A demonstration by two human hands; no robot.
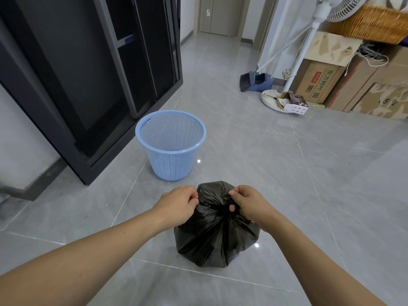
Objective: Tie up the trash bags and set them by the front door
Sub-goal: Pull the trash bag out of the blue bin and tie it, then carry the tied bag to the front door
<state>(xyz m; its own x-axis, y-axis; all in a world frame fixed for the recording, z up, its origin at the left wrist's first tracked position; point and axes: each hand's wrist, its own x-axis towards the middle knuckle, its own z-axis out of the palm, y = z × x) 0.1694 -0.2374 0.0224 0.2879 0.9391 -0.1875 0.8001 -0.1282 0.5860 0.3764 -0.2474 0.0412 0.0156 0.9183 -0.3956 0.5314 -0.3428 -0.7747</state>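
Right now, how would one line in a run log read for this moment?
step: tying bag | left hand: pinches bag top | right hand: pinches bag top | black trash bag: on floor | blue basket: beyond bag

There is a single view, taken from a wide-angle camera on the person's head. It looks forward and steeply down at the grey tiled floor (287,173), so both forearms reach in from the bottom corners and the hands, left (178,204) and right (249,206), sit low in the middle, close to the lens. A black bag (212,239) lies right beneath them. Farther off, a blue basket (171,146) stands mid-frame. The top edge takes in a distant door (220,14) down the hallway. Straight lines bend near the borders.
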